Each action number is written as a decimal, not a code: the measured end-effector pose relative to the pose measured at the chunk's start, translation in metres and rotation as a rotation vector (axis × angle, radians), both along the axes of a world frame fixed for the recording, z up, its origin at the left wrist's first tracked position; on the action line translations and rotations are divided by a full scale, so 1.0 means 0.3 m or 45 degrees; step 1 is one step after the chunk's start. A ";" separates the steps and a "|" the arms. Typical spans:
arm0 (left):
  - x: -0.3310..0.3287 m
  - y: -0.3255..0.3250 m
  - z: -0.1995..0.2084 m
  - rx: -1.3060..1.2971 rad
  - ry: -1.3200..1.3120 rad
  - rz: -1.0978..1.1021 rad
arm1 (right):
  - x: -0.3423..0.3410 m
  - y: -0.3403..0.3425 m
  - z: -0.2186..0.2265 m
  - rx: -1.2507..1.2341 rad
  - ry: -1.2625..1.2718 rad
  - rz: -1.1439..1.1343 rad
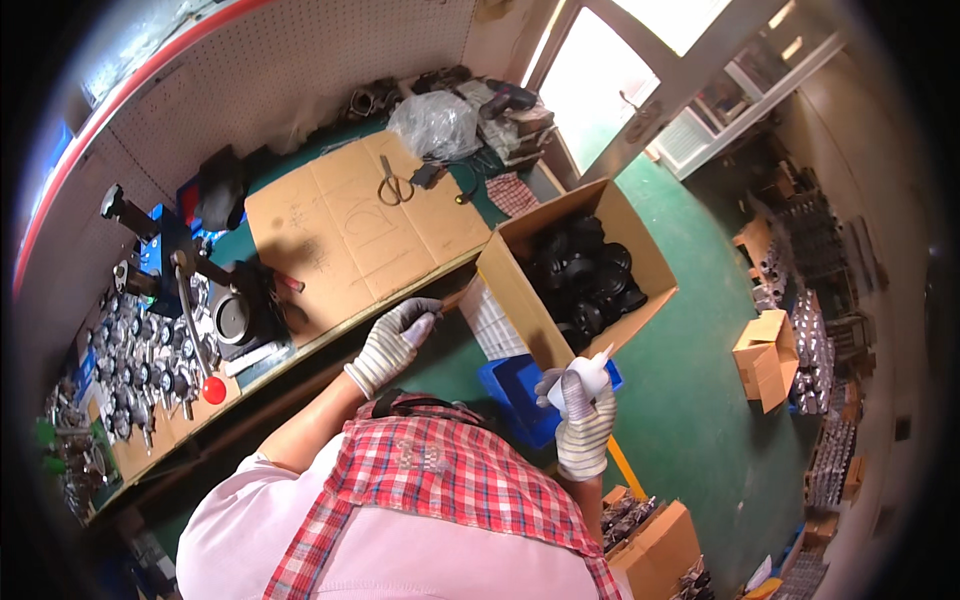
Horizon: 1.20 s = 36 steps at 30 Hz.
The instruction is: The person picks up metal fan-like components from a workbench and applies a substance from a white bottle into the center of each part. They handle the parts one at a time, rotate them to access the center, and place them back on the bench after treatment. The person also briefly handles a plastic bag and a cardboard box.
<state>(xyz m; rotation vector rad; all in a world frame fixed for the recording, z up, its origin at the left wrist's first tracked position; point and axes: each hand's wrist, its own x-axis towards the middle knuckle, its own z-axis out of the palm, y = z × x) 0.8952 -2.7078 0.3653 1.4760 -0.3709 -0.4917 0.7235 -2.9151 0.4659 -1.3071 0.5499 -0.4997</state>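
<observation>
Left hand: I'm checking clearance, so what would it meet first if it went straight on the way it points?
Likely the open cardboard box of black round parts; the left hand and its thin tool aim at the near wall, though depth is unclear.

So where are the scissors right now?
In the head view, the scissors lie on the flattened cardboard sheet on the bench, upper middle, just below the clear plastic bag.

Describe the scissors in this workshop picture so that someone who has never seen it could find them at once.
Start at the big flat sheet of cardboard covering the workbench by the pegboard wall. Near its far edge, just below the crumpled clear plastic bag, lie the scissors. They are the only small metal tool on the sheet, loop handles nearest the person.
</observation>
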 end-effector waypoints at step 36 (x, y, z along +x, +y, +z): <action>1.246 -0.229 0.028 -0.341 0.188 0.280 | 1.421 -0.207 -0.027 -0.169 0.134 0.898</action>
